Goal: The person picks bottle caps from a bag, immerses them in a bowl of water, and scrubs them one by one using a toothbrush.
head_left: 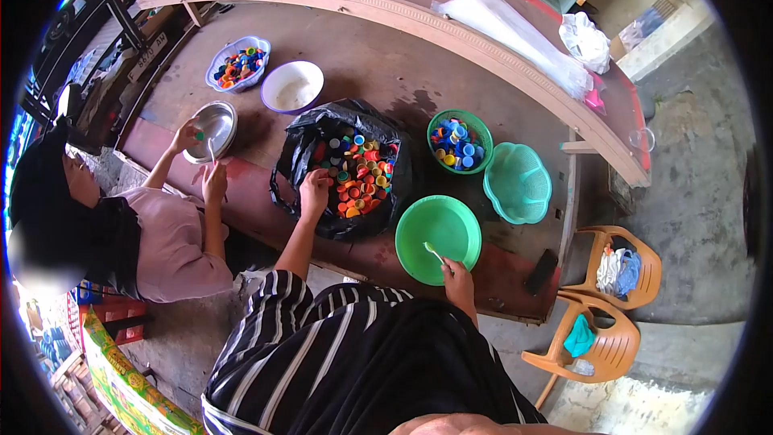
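Your right hand [458, 277] grips a small brush [435, 254] over the green basin [419, 221]; pressing on its rim could tip it. Your left hand [315, 187] is curled by the bottle caps [369, 183], its hold unclear; snagging the loose black bag [324, 118] around them could spill some.

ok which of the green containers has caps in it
The round green basket, holding mostly blue caps; the scalloped container beside it and the plain green bowl show none.
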Motion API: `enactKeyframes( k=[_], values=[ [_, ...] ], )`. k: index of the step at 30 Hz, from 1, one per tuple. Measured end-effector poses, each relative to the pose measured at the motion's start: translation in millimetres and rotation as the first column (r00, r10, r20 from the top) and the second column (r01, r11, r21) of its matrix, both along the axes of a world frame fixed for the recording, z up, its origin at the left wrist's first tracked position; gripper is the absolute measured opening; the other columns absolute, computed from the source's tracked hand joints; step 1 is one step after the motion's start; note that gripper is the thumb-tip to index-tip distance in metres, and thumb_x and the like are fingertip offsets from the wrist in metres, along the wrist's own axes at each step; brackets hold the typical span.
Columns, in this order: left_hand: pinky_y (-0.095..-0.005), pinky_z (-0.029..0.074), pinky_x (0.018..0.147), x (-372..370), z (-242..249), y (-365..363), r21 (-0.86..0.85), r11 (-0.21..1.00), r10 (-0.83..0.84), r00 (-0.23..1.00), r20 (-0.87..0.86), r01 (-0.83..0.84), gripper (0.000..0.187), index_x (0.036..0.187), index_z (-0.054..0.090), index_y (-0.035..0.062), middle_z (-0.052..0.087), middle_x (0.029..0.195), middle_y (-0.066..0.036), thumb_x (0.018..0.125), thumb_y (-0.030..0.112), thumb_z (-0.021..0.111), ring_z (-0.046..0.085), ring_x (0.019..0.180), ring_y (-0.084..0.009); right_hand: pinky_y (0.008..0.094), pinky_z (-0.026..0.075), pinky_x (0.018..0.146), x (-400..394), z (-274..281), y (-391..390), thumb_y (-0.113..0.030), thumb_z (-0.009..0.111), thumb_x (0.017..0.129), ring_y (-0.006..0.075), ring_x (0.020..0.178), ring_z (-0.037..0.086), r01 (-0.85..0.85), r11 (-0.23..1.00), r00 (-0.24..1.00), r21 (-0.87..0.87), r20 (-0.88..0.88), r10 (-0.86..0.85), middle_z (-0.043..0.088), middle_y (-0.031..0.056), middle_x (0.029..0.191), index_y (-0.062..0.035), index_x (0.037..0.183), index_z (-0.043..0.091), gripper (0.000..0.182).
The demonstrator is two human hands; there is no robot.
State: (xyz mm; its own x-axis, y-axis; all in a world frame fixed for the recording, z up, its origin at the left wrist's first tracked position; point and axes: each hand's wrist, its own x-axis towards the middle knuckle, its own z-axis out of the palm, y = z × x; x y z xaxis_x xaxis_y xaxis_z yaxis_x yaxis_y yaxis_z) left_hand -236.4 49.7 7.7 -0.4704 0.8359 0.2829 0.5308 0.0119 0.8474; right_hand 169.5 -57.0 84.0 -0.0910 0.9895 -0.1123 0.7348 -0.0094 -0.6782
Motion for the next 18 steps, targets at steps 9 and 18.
enactKeyframes(
  k=[9,18],
  values=[
    [-0.0476,0.047,0.090,-35.1,-38.2,52.1,-0.187,0.977,0.063,0.977,-0.204,-0.102,0.066,0.132,0.040,0.0003,0.047,0.123,-0.026,0.072,0.006,0.064,0.053,0.108,-0.0444,0.0433,0.048,0.077,-15.2,-6.5,-20.9,-0.021,0.057,0.092,0.0369,0.093,0.061,0.110,0.994,0.994,-0.002,0.003,-0.110,0.063,0.0154,0.103,-0.0093,0.114,0.065,0.026],
    [-0.0454,0.041,0.092,-24.5,-38.8,57.6,-0.289,0.955,-0.034,0.936,-0.351,-0.074,0.058,0.129,0.051,0.0060,0.054,0.120,-0.018,0.072,0.011,0.063,0.052,0.111,-0.0368,0.0429,0.048,0.078,-18.8,-16.2,-30.4,-0.021,0.057,0.092,0.0378,0.093,0.061,0.204,0.979,0.977,0.000,-0.056,-0.204,0.063,0.0165,0.102,-0.0087,0.113,0.066,0.026]
  ],
)
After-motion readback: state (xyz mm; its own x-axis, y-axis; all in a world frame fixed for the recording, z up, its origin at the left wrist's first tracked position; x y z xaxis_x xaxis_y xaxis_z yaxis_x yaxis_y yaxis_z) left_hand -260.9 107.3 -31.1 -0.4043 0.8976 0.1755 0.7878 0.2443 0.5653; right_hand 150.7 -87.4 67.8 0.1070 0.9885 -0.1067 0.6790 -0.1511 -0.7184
